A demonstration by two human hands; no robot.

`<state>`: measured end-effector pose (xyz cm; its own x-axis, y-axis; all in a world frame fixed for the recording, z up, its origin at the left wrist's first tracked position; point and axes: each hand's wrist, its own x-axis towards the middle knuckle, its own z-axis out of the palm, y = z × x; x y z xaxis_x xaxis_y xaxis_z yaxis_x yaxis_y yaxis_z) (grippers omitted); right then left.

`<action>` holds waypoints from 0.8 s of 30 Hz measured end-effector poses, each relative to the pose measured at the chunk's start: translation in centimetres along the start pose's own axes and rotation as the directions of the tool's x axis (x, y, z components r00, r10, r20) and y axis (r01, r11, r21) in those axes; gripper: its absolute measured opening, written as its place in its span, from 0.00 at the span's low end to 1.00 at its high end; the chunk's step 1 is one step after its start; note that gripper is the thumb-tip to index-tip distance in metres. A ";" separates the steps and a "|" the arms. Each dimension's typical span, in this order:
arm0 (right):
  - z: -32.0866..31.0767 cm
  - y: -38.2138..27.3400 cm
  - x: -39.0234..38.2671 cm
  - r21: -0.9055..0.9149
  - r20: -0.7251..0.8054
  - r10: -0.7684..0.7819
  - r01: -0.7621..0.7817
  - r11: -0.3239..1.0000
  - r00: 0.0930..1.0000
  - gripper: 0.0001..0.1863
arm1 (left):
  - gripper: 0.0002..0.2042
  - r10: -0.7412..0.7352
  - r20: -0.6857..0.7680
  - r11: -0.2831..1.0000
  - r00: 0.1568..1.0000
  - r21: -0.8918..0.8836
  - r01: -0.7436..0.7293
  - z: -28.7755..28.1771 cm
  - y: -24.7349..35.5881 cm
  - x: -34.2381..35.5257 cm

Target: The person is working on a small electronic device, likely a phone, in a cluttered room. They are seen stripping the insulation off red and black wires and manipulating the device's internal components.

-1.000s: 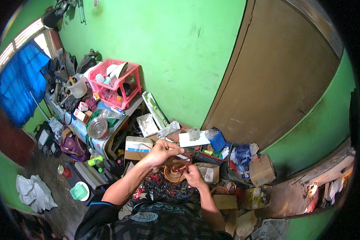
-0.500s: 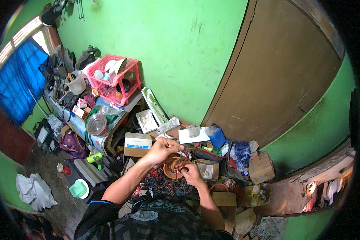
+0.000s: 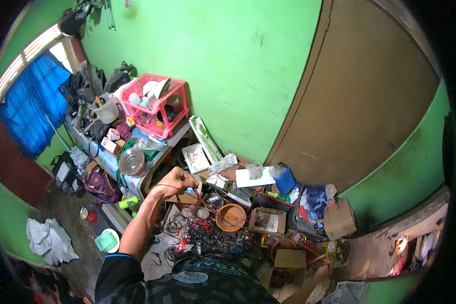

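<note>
My left hand (image 3: 179, 181) is raised above the clutter with its fingers closed on a thin reddish-brown cord (image 3: 234, 221), which hangs and runs across toward the lower right. My right hand (image 3: 323, 270) is low at the right, partly blurred, closed around the other part of the cord beside a crumpled yellowish bag (image 3: 340, 252). An orange bowl (image 3: 222, 223) lies below the cord's span. A heap of tangled black and red cables (image 3: 205, 237) spreads in front of my body, partly hidden by my shirt. An open cardboard box (image 3: 289, 258) is near my right hand.
A crowded table (image 3: 177, 132) with a pink rack (image 3: 164, 93) stands at the left against the green wall (image 3: 238, 61). A brown door (image 3: 359, 101) is ahead right. Boxes (image 3: 338, 220), a white board (image 3: 245, 180) and bags crowd the floor; a white cloth (image 3: 48, 240) lies left.
My hands have moved apart: the left went up and leftward, the right down and to the right, stretching the cord that was bunched between them. The orange bowl is more visible.
</note>
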<state>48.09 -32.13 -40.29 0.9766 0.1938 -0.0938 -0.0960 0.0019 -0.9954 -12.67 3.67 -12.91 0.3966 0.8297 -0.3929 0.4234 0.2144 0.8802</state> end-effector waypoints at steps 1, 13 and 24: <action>0.2 0.2 -0.1 0.034 0.026 0.058 -0.058 0.998 0.998 0.15 | 0.07 0.260 0.004 0.964 0.966 -0.055 -0.259 0.4 -0.9 1.1; -5.2 -0.3 6.7 0.251 -0.165 0.054 -0.011 0.968 0.985 0.15 | 0.15 0.206 0.145 0.789 0.968 0.560 -0.252 -1.0 5.6 -2.1; -1.9 -8.3 6.2 0.420 0.097 -0.257 0.194 0.886 0.962 0.18 | 0.12 0.391 0.077 0.653 0.917 0.679 -0.335 -0.7 0.3 0.4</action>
<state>55.27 -32.82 -32.59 0.9449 0.2812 0.1675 0.0238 0.4514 -0.8920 -12.98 4.44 -12.56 0.5917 0.8053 -0.0364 0.6967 -0.4882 0.5257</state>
